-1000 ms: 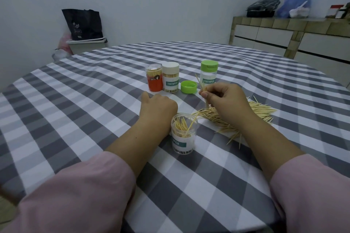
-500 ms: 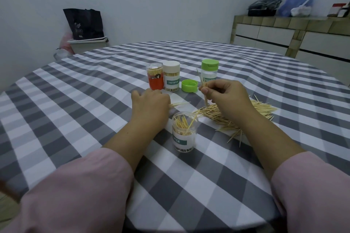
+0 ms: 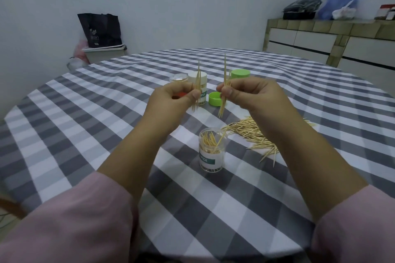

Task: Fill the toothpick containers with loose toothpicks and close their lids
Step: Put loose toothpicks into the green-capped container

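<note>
An open clear toothpick container [image 3: 212,151] stands on the checked tablecloth, partly filled with toothpicks. Both hands are raised above and behind it. My left hand [image 3: 173,100] pinches a few upright toothpicks [image 3: 197,83]. My right hand [image 3: 250,94] pinches another small upright bunch [image 3: 224,89]. A pile of loose toothpicks [image 3: 254,132] lies to the right of the container, partly hidden by my right forearm. Behind the hands stand a white-lidded container [image 3: 201,83], a clear-lidded orange one [image 3: 179,80] and a green-lidded one [image 3: 240,73], all partly hidden. A loose green lid [image 3: 214,98] lies between them.
The round table [image 3: 85,113] has a grey and white checked cloth, its near edge just below my sleeves. A black bag on a bin [image 3: 102,36] stands by the far wall. A tiled counter [image 3: 331,34] with bags runs along the right.
Both hands have lifted off the table, each now holding toothpicks upright. The view has tilted so the far containers sit behind my hands.
</note>
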